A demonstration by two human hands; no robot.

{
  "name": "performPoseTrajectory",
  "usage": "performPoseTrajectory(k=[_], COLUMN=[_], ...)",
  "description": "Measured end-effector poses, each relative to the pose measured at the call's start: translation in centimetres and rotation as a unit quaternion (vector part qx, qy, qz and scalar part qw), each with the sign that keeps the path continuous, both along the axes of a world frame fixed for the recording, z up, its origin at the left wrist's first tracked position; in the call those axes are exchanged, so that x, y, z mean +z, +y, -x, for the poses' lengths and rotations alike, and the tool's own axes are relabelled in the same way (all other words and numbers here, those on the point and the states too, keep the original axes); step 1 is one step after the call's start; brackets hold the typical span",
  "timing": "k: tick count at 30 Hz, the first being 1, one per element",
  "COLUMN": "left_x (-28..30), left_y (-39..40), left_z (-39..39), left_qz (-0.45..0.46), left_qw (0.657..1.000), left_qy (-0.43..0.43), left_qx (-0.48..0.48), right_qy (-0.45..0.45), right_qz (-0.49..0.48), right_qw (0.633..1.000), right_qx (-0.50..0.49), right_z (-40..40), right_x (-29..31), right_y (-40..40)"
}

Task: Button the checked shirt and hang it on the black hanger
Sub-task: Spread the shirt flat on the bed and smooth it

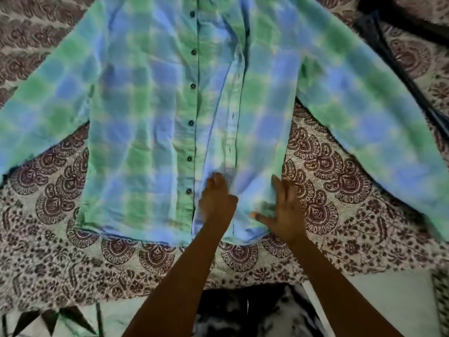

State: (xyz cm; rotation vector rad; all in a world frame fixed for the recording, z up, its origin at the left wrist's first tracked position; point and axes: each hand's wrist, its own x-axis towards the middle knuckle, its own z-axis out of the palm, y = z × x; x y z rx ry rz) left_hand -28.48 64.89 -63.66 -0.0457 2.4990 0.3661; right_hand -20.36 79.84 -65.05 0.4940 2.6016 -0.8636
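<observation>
Left hand (217, 200) has its fingers curled, knuckles up, bunching the buttonhole placket right by the hem, so it looks like it's pinching the cloth, though blur hides the exact grip. Right hand (283, 212) is spread flat, fingers straight and thumb out sideways, pressing down the lower corner of the same front panel. Both sit on the checked shirt (150, 113), which lies face up across the middle of the bed, hem toward the near edge, collar toward the far edge, sleeves thrown out to either side. Progress-wise I'd say basically zero: every dark button (191, 122) down the one placket is showing and the two fronts lie apart, so all the buttoning is left, plus the hanging. The black hanger I can't pick out for sure; there's a dark shape (388, 25) at the far right corner, but it could be a strap or bag. Fabric looks soft and thin, a washed-out green and blue check, rumpled, with small round buttons. Under it is a paisley block-print bedspread (328, 181), maroon on cream, quilted-looking.
</observation>
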Motion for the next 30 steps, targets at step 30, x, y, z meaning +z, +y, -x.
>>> performPoseTrajectory(k=[30], left_x=[2.7], left_y=[-14.8], left_z=[0.2], left_qz=[-0.182], left_qw=[0.929], left_qy=[-0.277], left_qx=[0.164], right_qy=[0.029], right_qz=[-0.171], right_qw=[0.979], right_qx=[0.106], right_z=[-2.9], right_x=[1.6], right_y=[-2.9])
